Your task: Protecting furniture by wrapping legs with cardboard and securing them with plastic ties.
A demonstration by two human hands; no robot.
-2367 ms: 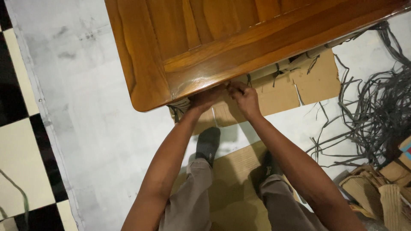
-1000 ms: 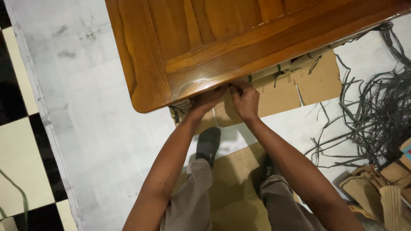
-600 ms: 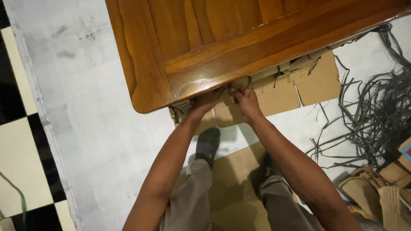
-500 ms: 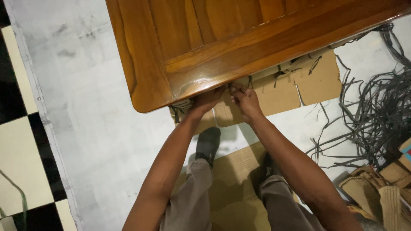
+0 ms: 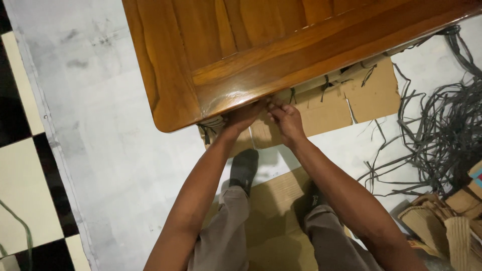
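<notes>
Two hands together under the near edge of a wooden tabletop [image 5: 261, 55], close to its rounded corner. Left hand [image 5: 242, 116] with fingertips tucked beneath the overhang and out of sight: spread or curled, cannot tell, nor whether anything is gripped. Right hand [image 5: 286, 120] just beside it, nearly touching, fingers [image 5: 275, 107] bent and bunched at the tips, apparently pinching a thin dark strap [image 5: 292, 93] right where it comes out from under the wood; the pinch itself too small and shadowed to be sure of. Strap directly above the right fingertips, running over the cardboard wrapping [image 5: 321, 108] that lies below the tabletop edge, with more dark bands across that same cardboard further to the right. Wrapped cardboard corner also showing below the left hand, near the table's corner, with a strap tied round it.

Further out, both bare forearms reaching up from the bottom of the view. Below them, two legs in grey trousers and dark socks [image 5: 244, 168], feet on a flat sheet of cardboard [image 5: 273, 200] on the floor. Under all of it, a pale grey floor sheet [image 5: 110, 150], marked and scuffed. At the far left, black and cream floor tiles [image 5: 20, 165]. At the right, well apart from the hands, a loose tangle of dark straps [image 5: 442, 130], and in the lower right corner a heap of crumpled cardboard scraps [image 5: 442, 221].
</notes>
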